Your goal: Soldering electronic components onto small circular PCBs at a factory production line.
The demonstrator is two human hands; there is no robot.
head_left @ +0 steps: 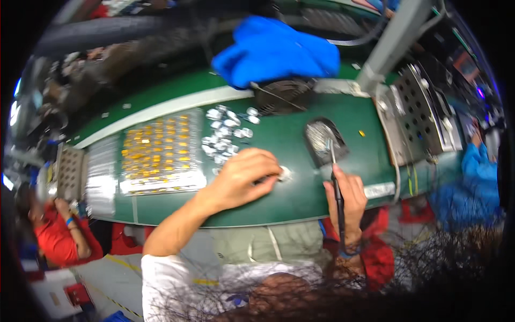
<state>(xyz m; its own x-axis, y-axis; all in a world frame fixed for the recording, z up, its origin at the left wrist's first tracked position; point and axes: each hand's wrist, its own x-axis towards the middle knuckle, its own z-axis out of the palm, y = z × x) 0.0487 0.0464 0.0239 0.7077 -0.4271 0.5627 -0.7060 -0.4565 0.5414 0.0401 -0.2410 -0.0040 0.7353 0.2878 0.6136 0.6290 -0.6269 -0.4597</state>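
My left hand (244, 180) is closed at the fingertips on a small white part (286, 174) at the green table top. Just beyond that hand lies a loose cluster of small white and dark parts (221, 140). My right hand (347, 199) grips a slim tool with a long black handle (339, 206) and a thin metal shaft. The tool's tip reaches into a black scoop-shaped dish (343, 147) that holds many tiny silvery pieces (320, 137). Blur hides the tip's exact shape and whether it touches them.
A clear tray (161, 185) with rows of yellow parts lies left. A blue cloth (276, 51) covers part of a dark fan (284, 96) behind. A perforated metal box (416, 115) stands right, near a small yellow piece (361, 133). Other people sit at both sides.
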